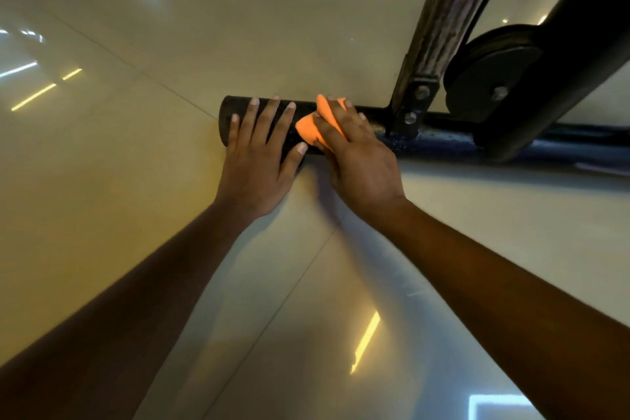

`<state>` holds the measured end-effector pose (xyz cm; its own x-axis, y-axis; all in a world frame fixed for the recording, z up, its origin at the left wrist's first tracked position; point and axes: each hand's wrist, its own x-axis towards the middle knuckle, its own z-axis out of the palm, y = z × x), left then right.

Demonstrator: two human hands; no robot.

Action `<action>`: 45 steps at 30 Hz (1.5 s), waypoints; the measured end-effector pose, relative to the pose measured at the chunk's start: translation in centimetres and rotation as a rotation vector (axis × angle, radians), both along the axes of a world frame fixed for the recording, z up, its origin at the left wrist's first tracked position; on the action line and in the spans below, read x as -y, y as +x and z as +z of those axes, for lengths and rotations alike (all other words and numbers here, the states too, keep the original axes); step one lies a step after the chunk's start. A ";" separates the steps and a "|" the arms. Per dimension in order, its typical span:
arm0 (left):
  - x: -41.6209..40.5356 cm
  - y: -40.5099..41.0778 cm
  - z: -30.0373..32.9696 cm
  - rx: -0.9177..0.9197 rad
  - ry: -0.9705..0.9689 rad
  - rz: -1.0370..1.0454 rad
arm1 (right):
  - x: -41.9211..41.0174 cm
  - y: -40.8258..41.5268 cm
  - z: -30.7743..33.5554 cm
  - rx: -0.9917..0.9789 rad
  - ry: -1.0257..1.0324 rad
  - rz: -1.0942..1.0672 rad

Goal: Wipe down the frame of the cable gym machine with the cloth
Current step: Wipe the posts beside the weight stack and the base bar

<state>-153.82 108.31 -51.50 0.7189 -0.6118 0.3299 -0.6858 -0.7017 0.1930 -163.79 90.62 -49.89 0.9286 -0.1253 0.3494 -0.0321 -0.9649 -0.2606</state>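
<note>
Hands on frame bar (pixel 443 138): left hand (pixel 260 160) flat, fingers straight; right hand (pixel 358 160) gripping orange cloth (pixel 308 129).

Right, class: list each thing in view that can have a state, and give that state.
Left hand: open, fingers flat on base tube.
Right hand: holds cloth against tube.
Orange cloth: bunched, pressed on tube.
Base tube: lying on floor, dusty.
Pulley: bolted on, motion unclear.

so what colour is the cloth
Orange, seen in the head view: the cloth under the right hand.
</note>
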 end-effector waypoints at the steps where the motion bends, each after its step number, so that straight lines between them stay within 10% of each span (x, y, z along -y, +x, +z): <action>1: 0.1 -0.5 0.2 -0.024 0.002 -0.003 | 0.1 -0.5 0.3 -0.007 0.035 -0.002; 12: 3.9 -8.5 5.4 -0.204 0.067 -0.244 | 4.2 -12.6 5.2 0.023 0.482 -0.211; 25: 19.1 -18.8 8.2 -0.004 0.015 -0.540 | 15.9 -24.7 9.0 0.041 0.363 -0.496; 33: 24.4 -16.0 5.0 0.433 0.147 -0.415 | 21.8 -21.0 4.3 0.122 0.289 -0.569; 45: 27.4 -13.2 -0.9 0.462 0.021 -0.428 | 25.3 -16.9 -2.7 0.180 0.044 -0.613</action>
